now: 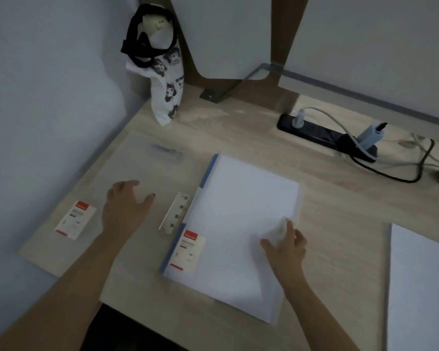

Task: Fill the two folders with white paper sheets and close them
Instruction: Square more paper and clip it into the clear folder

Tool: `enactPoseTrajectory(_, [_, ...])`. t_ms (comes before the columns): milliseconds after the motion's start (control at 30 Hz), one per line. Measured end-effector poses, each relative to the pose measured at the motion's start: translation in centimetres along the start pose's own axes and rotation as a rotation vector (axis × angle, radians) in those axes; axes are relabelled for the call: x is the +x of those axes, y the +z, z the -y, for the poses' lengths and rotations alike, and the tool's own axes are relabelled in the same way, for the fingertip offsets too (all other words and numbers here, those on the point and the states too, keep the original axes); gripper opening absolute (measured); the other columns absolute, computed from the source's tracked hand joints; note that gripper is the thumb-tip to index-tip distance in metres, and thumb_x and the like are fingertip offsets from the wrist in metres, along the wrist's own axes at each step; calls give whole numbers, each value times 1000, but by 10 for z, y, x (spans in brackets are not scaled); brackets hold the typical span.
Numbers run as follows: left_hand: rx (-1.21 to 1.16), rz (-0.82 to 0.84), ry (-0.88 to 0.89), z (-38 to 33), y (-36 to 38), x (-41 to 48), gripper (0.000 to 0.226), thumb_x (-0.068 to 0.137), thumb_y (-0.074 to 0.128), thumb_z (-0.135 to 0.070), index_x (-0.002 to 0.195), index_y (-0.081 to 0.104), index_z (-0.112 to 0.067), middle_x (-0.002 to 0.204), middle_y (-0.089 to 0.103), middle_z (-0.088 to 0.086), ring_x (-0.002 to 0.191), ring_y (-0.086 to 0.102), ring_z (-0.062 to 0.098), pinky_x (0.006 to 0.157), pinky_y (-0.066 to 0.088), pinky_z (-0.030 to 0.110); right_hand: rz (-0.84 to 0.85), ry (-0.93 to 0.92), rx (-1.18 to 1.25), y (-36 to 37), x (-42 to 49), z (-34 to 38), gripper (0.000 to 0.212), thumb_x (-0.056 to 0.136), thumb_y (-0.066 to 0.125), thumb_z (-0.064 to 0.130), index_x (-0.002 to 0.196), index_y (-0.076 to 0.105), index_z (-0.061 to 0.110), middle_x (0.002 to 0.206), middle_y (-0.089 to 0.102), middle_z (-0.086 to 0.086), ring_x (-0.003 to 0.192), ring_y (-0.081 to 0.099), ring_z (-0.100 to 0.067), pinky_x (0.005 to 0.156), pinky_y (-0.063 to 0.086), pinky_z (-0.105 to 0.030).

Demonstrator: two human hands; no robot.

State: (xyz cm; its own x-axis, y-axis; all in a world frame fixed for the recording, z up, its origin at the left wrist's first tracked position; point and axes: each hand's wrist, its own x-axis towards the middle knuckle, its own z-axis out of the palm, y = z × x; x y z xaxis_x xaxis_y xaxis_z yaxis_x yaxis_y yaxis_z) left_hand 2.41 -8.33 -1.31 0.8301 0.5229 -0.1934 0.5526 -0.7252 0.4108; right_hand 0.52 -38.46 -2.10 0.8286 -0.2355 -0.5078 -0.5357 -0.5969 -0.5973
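Observation:
A blue-spined folder [208,171] lies mid-desk, holding white sheets [241,211] under a translucent cover with a red-and-white label [188,252]. My right hand [287,247] rests on this folder near its right edge, index fingertip on the cover and thumb spread apart. A clear folder [127,163] lies flat to the left with its own label [75,220]. A metal clip bar [174,215] sits beside the blue spine. My left hand [124,206] lies on the clear folder with fingers spread, holding nothing. A stack of white paper [421,287] sits at the right.
A black power strip [314,131] with plugs and trailing cables lies at the back right. A printed cloth bag [166,92] with black straps leans in the back left corner. The desk's front edge [142,323] runs just under my forearms.

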Motion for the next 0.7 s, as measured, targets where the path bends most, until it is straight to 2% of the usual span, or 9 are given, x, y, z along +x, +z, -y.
enactPoseTrajectory(133, [55,29,-225,48,-12,40,102,68,74,-51,142,25,-2,147,26,24,137,24,38,110,25,50,-42,-75,-255,27,-5,10,89,80,60,50,147,8,25,156,-2,-13,144,4,-30,116,6,-43])
enactPoseTrajectory(233, [78,67,-288,64,-13,53,116,59,74,-62,141,22,2,143,30,27,134,29,39,109,26,47,24,-93,-422,43,-6,10,95,77,53,63,146,-3,29,156,-11,-9,145,-7,-28,116,3,-47])
enactPoseTrajectory(367, [57,81,-337,76,-18,70,111,57,73,-65,132,36,7,137,39,28,129,36,39,104,32,47,46,-79,-544,47,-3,12,100,76,49,67,145,-11,28,156,-16,-10,144,-12,-29,116,3,-51])
enactPoseTrajectory(467, [25,179,-354,82,-29,81,100,63,67,-67,126,45,8,128,51,26,119,50,38,91,39,40,65,-71,-592,47,-3,15,101,76,48,67,145,-14,27,155,-18,-11,144,-14,-31,115,3,-52])
enactPoseTrajectory(500, [-54,222,-370,84,-35,84,94,68,67,-62,128,44,7,127,53,26,112,54,37,88,41,40,67,-71,-596,48,-3,16,101,77,48,67,145,-14,27,155,-19,-11,143,-14,-31,115,2,-52])
enactPoseTrajectory(567, [-230,267,-360,86,-49,84,84,71,67,-57,125,48,4,117,61,25,86,62,32,74,45,37,68,-70,-596,47,-5,17,100,77,48,66,145,-15,27,155,-19,-11,143,-15,-31,115,2,-52])
enactPoseTrajectory(633, [-301,215,-271,78,-66,78,72,69,67,-61,107,59,-1,93,70,19,65,62,25,58,42,31,68,-74,-590,47,-6,18,100,78,48,66,145,-15,27,155,-20,-11,143,-15,-30,115,3,-52])
enactPoseTrajectory(700, [-291,100,-171,61,-83,64,56,73,64,-59,93,57,-8,83,71,12,66,64,25,60,41,32,73,-68,-586,46,-9,20,99,78,48,65,145,-14,27,155,-19,-11,144,-14,-30,115,4,-53])
